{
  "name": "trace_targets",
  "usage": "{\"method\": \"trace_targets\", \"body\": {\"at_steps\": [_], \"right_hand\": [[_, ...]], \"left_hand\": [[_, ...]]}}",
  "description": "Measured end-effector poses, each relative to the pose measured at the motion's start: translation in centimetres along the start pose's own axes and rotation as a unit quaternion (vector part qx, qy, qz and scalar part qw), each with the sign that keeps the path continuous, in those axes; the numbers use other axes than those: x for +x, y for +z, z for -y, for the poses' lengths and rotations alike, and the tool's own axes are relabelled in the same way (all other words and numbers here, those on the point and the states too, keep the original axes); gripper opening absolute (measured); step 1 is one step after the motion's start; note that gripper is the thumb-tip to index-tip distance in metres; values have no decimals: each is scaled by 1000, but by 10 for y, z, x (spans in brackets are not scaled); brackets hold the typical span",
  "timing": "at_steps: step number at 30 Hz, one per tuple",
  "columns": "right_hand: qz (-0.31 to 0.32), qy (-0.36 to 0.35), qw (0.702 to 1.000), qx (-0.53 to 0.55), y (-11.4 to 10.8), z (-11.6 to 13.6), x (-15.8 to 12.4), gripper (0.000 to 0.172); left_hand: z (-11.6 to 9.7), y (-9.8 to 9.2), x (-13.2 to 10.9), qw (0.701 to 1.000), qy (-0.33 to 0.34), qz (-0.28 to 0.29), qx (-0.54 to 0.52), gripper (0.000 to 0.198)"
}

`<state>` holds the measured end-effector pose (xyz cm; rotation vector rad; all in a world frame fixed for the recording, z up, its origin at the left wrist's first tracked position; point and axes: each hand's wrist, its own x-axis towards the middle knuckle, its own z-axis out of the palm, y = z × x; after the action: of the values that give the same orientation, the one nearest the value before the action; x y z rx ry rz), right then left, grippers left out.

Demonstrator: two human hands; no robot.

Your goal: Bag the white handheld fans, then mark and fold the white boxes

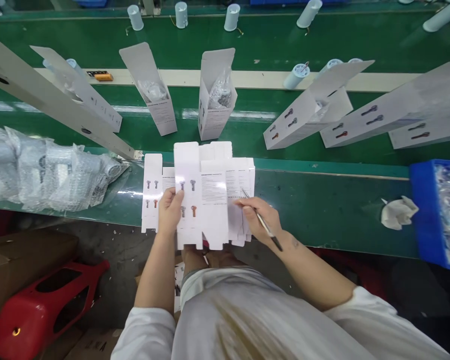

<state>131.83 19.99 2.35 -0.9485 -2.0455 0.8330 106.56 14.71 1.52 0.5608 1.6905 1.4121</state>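
Currently: stack of flat cartons [210, 200] lies on near edge of green bench [322, 210], overhanging toward lap, none folded up. Beyond, upright cartons [215, 107] on belt stand open-topped, bagged parts inside, flaps not closed. Left hand [169, 210] pinches stack's left side, thumb on face. Right hand [260, 217] rests on stack, fingers curled round pen [264, 226].
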Motion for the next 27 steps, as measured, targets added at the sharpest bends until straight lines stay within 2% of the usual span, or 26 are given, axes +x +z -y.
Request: {"method": "trace_targets", "body": {"at_steps": [2, 4, 6, 7, 9, 10, 11, 13, 14, 16, 19, 21, 23, 25, 27], "right_hand": [[39, -63, 991, -108, -2, -14, 6, 18], [93, -121, 973, -173, 2, -21, 9, 21], [132, -161, 955, -209, 8, -20, 8, 22], [143, -171, 949, -223, 12, -18, 7, 23], [154, -170, 943, -242, 18, -11, 4, 24], [157, -165, 942, -247, 20, -8, 3, 24], [158, -160, 942, -250, 21, -5, 3, 25], [150, -158, 944, -247, 18, -2, 5, 24], [134, -158, 948, -241, 15, 0, 8, 24], [80, -144, 965, -203, 9, 3, 17, 25], [9, -58, 997, -57, 8, 9, 36, 25], [11, 46, 998, 45, 16, 12, 48, 21], [32, 130, 986, 102, 29, 12, 56, 15], [43, 158, 980, 115, 42, 10, 59, 16], [34, 157, 981, 106, 51, 7, 58, 20]], "left_hand": [[-3, -35, 16, 998, 23, -28, 46, 27], [-7, -70, 33, 988, 39, -61, 133, 30], [-11, -90, 45, 956, 40, -90, 275, 35], [-13, -93, 48, 930, 51, -109, 346, 40], [-16, -79, 46, 888, 82, -141, 431, 47], [-15, -65, 41, 887, 83, -138, 433, 50], [-14, -49, 35, 901, 67, -116, 414, 51], [-7, -14, 23, 940, -25, -15, 339, 50], [-3, 0, 17, 951, -63, 24, 302, 48], [6, 17, 9, 963, -93, 53, 249, 43], [14, 22, 3, 983, -57, 36, 171, 39], [16, 20, 0, 992, -35, 47, 113, 37], [16, 20, -3, 995, -16, 50, 81, 32], [16, 23, -7, 996, -7, 30, 83, 27], [17, 27, -10, 996, -4, 5, 86, 26]]}}
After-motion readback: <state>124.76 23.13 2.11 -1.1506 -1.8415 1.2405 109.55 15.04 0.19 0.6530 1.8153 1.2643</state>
